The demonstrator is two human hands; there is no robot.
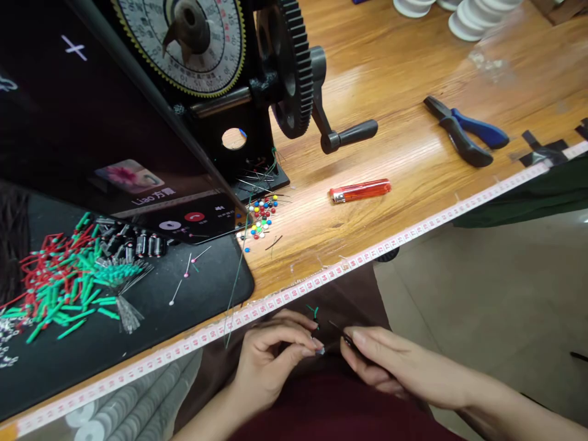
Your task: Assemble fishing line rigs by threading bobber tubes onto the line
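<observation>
My left hand (278, 358) is closed in a pinch over my lap, just below the table edge. A small pale, shiny bit (320, 351) shows at its fingertips, too small to name. Short green thread ends (314, 311) stick up beside its index finger, above a small dark piece. My right hand (379, 361) is wrapped round a thin dark pointed tool (339, 327), whose tip points at the left hand without touching it. Most of that tool is hidden in the palm, so its kind does not show.
A phone (138, 141) leans by a black hand-cranked machine (275, 79). Ball-headed pins (261, 217), a red lighter (361, 190) and pliers (459, 131) lie on the table. A tape measure (321, 278) runs along its edge. Green and red pieces (68, 282) cover the black mat (160, 324).
</observation>
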